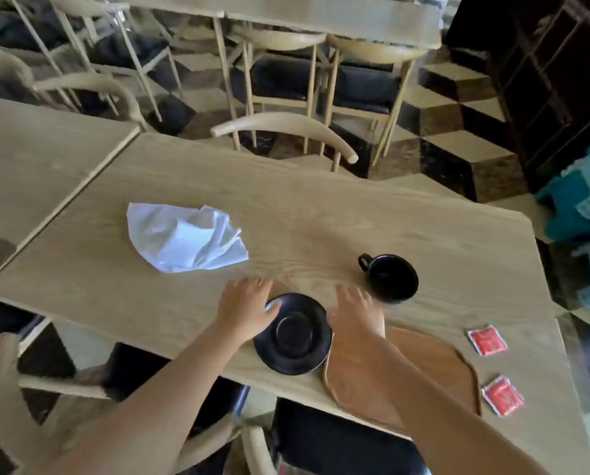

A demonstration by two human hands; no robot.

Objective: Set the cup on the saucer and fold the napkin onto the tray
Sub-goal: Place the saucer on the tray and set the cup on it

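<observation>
Nearest, two bare forearms reaching up from the bottom edge over the light wooden table (321, 214). At the near edge, a brown wooden tray (434, 368), partly under the right forearm; just right of it, two red sachets (487, 340), one beyond the other, lying flat on the tabletop and apart from the tray. Left of the tray, touching or just overlapping its rim, a black saucer (293, 334), bare and flat. Left hand (244, 308) resting palm down at the saucer's left rim, fingers loosely spread, thumb on the rim; gripping or only touching, cannot tell. Right hand (353, 315) palm down just right of the saucer, fingers spread wide, holding nothing, fingertips near but apart from the cup. Farther right, black cup (391, 277) upright on the bare table, handle to the far left, well off the saucer. Farther left, white napkin (184, 238) crumpled and loose on the table, well apart from the tray. Beyond the table, pale wooden chairs (283, 128) with dark seats on a checkered floor.
</observation>
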